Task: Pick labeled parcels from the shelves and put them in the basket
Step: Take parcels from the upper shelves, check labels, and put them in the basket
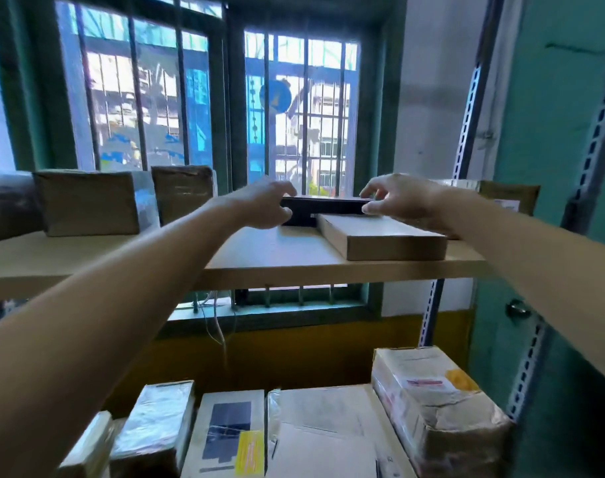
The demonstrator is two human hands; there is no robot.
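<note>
A flat black box [323, 207] lies on the upper wooden shelf [266, 257], in front of the barred window. My left hand [264, 205] grips its left end, thumb below and fingers over the top. My right hand [397, 200] pinches its right end. A flat brown cardboard parcel [380, 238] lies just in front of the black box, touching it. No basket is in view.
Brown taped parcels [90, 201] stand at the shelf's left, and another [508, 196] sits at the far right behind my right arm. The lower shelf holds several parcels, some with labels [435, 408]. A slotted metal upright [532, 367] rises on the right.
</note>
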